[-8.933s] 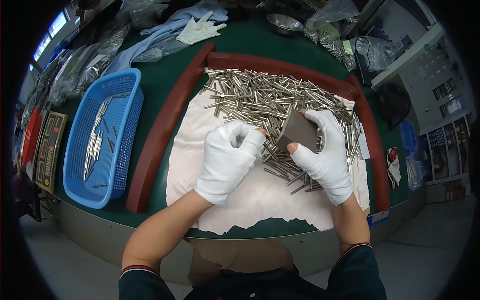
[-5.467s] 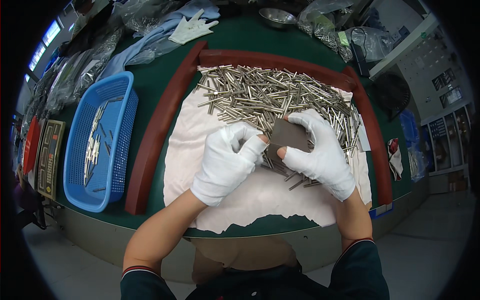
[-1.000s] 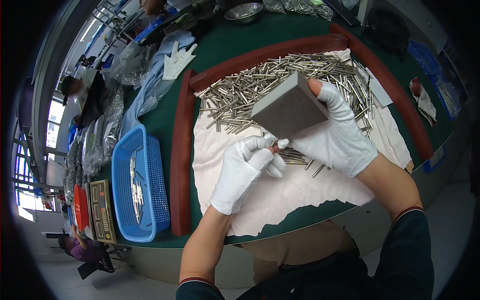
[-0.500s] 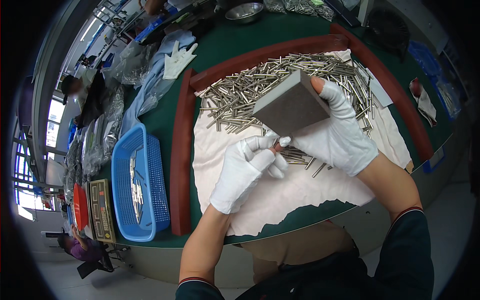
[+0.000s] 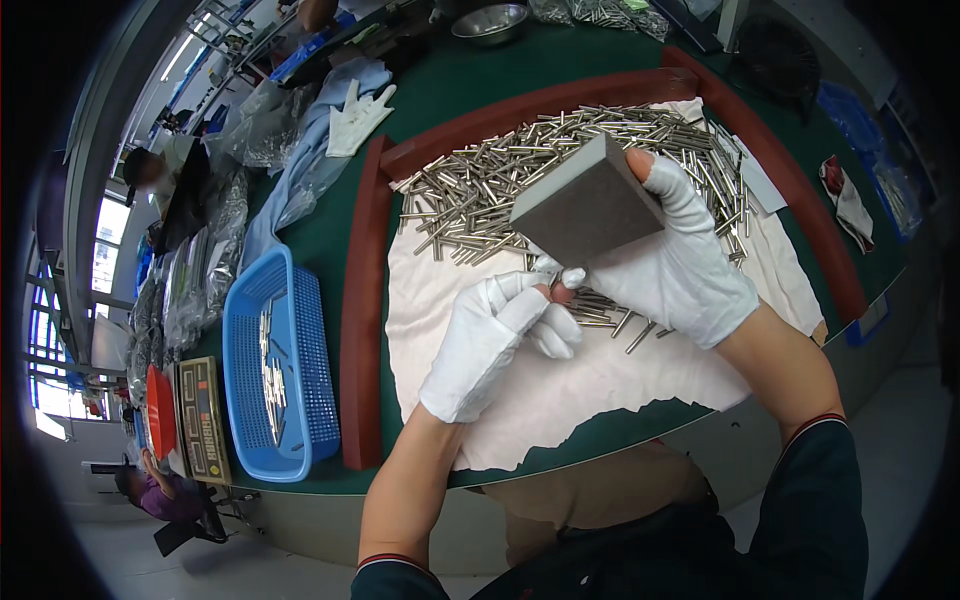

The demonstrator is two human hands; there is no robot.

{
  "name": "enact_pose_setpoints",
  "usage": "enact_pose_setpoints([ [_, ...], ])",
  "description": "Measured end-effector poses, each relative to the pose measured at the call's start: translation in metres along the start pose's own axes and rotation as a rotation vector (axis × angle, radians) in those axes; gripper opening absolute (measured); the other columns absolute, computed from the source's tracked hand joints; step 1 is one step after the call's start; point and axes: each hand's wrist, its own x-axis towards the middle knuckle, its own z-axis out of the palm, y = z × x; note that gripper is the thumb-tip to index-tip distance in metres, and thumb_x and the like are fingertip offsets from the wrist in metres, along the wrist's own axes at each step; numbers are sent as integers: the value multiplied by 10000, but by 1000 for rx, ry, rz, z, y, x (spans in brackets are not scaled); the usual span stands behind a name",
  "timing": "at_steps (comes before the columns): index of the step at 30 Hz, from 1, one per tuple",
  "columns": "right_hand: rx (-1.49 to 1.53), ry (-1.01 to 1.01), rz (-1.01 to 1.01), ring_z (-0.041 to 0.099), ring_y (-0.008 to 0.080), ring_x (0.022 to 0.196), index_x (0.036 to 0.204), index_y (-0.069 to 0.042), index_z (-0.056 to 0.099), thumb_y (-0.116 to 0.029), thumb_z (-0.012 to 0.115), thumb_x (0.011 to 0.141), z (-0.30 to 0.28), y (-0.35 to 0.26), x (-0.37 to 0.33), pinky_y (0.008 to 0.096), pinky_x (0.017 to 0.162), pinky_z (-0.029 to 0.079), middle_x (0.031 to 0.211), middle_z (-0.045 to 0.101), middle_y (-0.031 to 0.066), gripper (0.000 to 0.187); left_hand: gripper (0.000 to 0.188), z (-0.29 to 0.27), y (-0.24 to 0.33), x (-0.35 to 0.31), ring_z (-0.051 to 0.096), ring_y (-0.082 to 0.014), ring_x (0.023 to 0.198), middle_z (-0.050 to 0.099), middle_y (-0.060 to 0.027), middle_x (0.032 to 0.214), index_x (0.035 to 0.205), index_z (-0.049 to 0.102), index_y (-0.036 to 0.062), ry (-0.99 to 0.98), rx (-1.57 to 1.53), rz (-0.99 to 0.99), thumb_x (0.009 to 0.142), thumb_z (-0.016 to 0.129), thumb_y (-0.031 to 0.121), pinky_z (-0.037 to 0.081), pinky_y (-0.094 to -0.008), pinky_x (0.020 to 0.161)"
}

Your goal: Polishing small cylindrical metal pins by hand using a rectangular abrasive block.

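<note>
Head camera, left lens: from my remote seat I see the right hand (image 5: 690, 255) closed on a grey block (image 5: 590, 205), its bare thumb tip against the upper right edge and the gloved palm beneath. The block hangs tilted above the near side of the pile of metal rods (image 5: 480, 190), one broad dark face toward me, and I judge the palm is there to carry its weight. Just below its lower corner, the left hand (image 5: 485, 340) has thumb and fingers drawn together; I cannot tell whether anything sits between them, since the gloved fingers cover that spot. Both gloves leave the thumb tips bare, probably for better feel. The rods lie on a pale cloth (image 5: 600, 385), which I take as padding over the green table (image 5: 440, 100), and the red-brown rails (image 5: 362, 320) along its sides and far end likely stop them from rolling off. Beyond the left rail, a blue basket (image 5: 320, 375) holds a few more rods apart from the heap, within easy reach of the left arm.
</note>
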Motion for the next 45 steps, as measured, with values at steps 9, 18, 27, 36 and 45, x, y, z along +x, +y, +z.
enact_pose_setpoints([
  [9,51,-1,13,538,285,1106,1132,-90,597,-361,616,842,-9,-6,2,462,902,443,1178,589,122,397,234,-1,0,-1,620,-136,638,664,-113,776,1001,605,-35,-12,4,22,937,467,143,501,-246,627],
  [18,-23,14,-2,545,287,1096,1143,-91,586,-369,621,839,-10,-6,1,464,892,460,1179,586,124,413,207,3,1,0,615,-146,619,656,-124,760,1003,589,-46,23,82,9,922,474,105,503,-253,608],
  [27,-65,-46,-15,555,173,991,1065,-68,567,-294,615,862,0,-4,-3,358,880,449,1040,594,53,308,227,8,4,0,593,-112,629,649,-99,771,1023,594,-67,73,138,-10,920,457,82,491,-236,620],
  [36,-153,-55,-23,571,155,935,1082,-45,567,-284,595,877,3,-4,-8,327,833,476,1014,601,54,316,238,5,1,0,598,-122,628,648,-107,758,1001,603,-77,81,157,3,913,469,99,491,-239,621],
  [45,-322,-11,-46,540,229,1063,1145,-68,546,-382,645,821,2,-6,-9,404,949,429,1126,585,97,462,207,10,5,0,607,-118,640,656,-111,791,1035,575,-68,166,109,16,912,509,84,500,-236,626],
])
